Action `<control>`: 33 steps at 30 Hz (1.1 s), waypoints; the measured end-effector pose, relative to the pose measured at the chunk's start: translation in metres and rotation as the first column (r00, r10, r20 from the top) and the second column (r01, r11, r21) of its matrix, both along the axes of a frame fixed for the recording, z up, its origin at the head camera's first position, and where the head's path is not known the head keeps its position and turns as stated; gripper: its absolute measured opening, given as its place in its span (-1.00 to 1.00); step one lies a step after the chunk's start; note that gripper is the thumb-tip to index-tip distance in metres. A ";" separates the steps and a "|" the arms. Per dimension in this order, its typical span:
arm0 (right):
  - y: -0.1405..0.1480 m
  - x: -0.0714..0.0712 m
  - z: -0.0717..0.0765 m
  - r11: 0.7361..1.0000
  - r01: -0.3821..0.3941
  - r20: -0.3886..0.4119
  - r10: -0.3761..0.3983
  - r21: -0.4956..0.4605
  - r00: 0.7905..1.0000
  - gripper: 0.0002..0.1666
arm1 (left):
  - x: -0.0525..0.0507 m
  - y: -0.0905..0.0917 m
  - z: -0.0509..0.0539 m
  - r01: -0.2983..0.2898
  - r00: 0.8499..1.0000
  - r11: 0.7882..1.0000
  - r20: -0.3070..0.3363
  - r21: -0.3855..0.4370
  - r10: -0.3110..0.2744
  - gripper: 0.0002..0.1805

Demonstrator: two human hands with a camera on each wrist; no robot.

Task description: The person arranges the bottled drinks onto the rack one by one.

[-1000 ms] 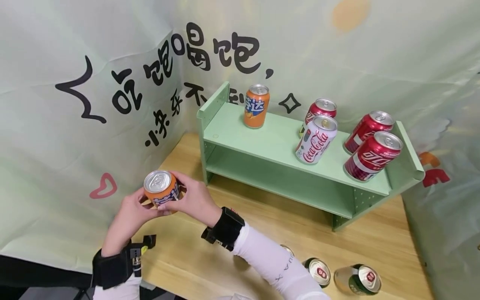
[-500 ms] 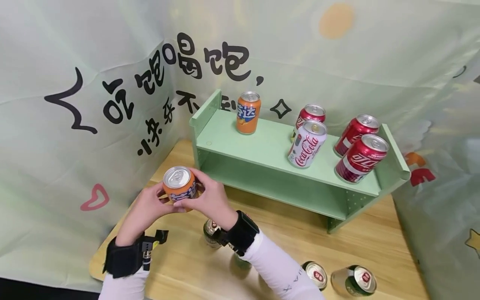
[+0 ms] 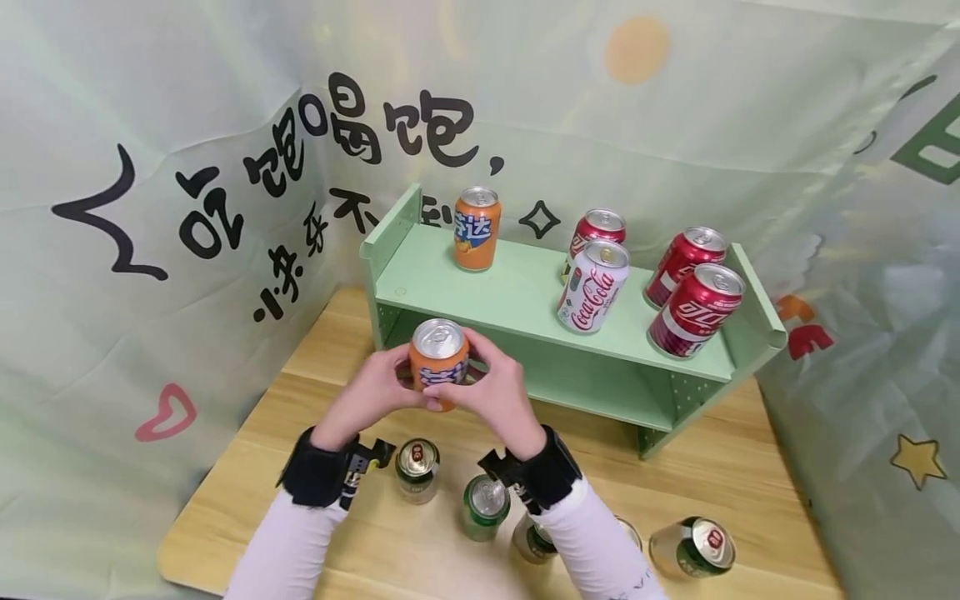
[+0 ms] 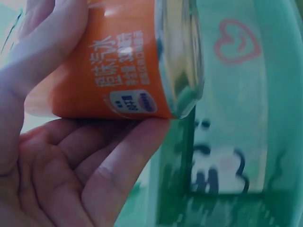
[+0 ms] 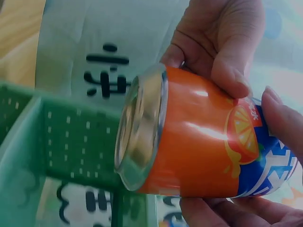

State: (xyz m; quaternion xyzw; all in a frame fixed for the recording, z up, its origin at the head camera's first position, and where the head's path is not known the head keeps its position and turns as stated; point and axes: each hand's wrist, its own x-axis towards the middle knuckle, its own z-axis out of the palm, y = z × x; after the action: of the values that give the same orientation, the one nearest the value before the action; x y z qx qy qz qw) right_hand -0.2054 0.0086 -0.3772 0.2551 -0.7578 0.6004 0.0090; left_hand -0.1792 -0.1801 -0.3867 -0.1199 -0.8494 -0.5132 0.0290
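An orange Fanta-type soda can [image 3: 439, 354] is held upright between both hands, in front of the green shelf's left part. My left hand [image 3: 378, 385] grips the can's left side; in the left wrist view its thumb and fingers lie around the orange can wall [image 4: 118, 71]. My right hand [image 3: 497, 392] grips the opposite side, its thumb across the front. The right wrist view shows the silver lid and orange-slice print of the can [image 5: 203, 137], with left-hand fingers touching it too. A second orange can [image 3: 477, 233] stands on the top shelf.
The green two-tier shelf [image 3: 517, 292] also bears a white Coca-Cola can [image 3: 592, 292] and several red cans, including a front red can [image 3: 696, 312]. On the wooden table [image 3: 247, 500] stand several green cans, such as one [image 3: 486, 508] below my hands. Printed cloth walls [image 3: 225, 67] enclose the table.
Both hands have carried the orange can rightward, from left of the shelf to in front of it. The head view has shifted, uncovering more green cans on the table.
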 end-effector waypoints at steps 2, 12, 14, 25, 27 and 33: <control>0.012 0.000 0.000 1.000 0.028 0.018 -0.028 0.001 0.999 -0.10 | -0.006 0.011 -0.001 0.039 0.999 0.999 0.009 0.022 -0.039 -0.32; 0.061 0.003 -0.011 0.985 0.170 0.052 -0.170 0.018 0.984 -0.11 | -0.024 0.059 -0.006 0.148 0.987 0.989 0.069 -0.011 -0.147 -0.31; 0.063 0.004 -0.011 0.985 0.174 0.048 -0.175 0.014 0.983 -0.12 | -0.025 0.060 -0.004 0.156 0.985 0.988 0.077 -0.015 -0.154 -0.31; 0.054 -0.010 0.026 0.986 0.163 -0.052 -0.165 -0.038 0.985 -0.16 | -0.040 0.049 0.041 0.178 0.983 0.982 0.052 -0.068 -0.175 -0.31; 0.054 -0.014 0.035 0.987 0.158 -0.074 -0.160 -0.041 0.984 -0.15 | -0.043 0.048 0.051 0.182 0.983 0.982 0.048 -0.058 -0.179 -0.32; 0.051 -0.022 0.055 0.989 0.130 -0.116 -0.138 -0.070 0.984 -0.17 | -0.049 0.045 0.073 0.185 0.982 0.982 0.035 -0.042 -0.184 -0.34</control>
State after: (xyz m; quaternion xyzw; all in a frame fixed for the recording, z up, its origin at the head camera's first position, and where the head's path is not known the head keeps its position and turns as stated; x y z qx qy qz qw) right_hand -0.2272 0.0593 -0.3222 0.2388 -0.7523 0.6054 0.1030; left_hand -0.2281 -0.1349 -0.3138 -0.1909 -0.8463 -0.4962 -0.0345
